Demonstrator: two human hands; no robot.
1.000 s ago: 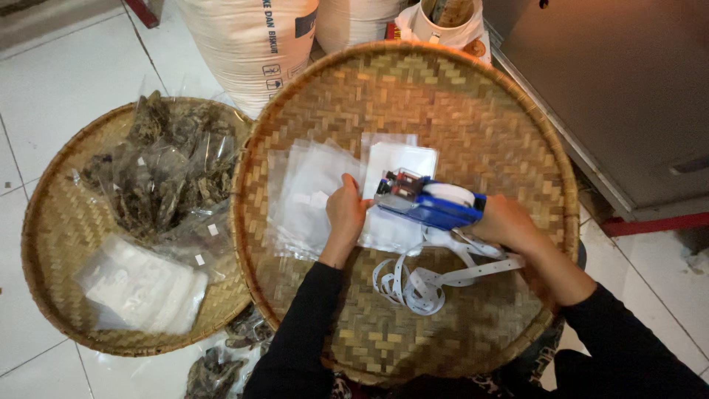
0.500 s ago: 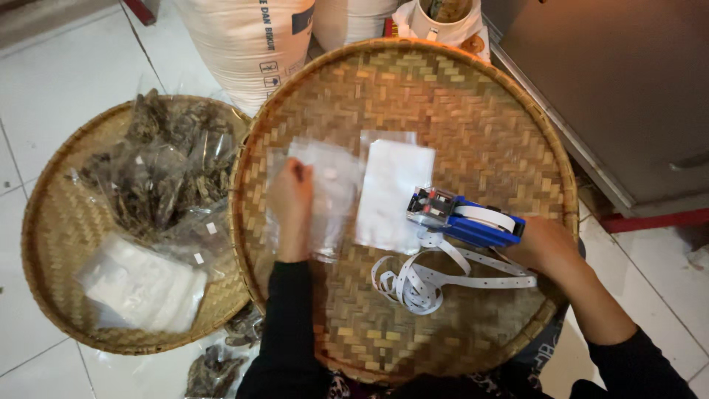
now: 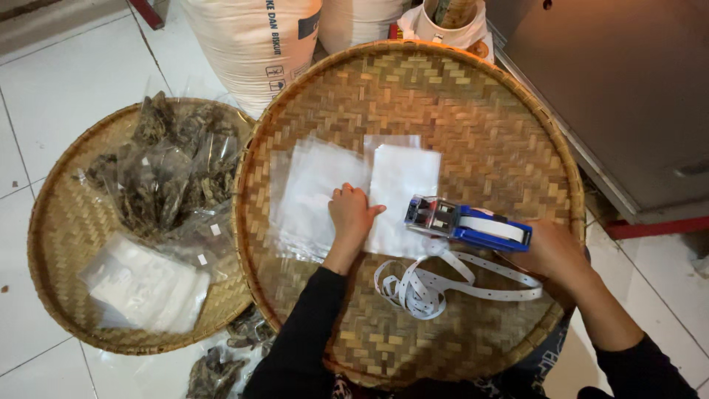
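Fingers (image 3: 353,199) on pouch (image 3: 314,192), seemingly.

Small food-packing workroom: woven bamboo trays (image 3: 517,111) on white tiled floor (image 3: 66,89), bulk sacks (image 3: 251,44), bagged dried goods (image 3: 170,170), blue label gun (image 3: 469,223).

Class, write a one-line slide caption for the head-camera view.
Left hand pressing clear plastic bags on a woven tray, right hand gripping a blue label gun.
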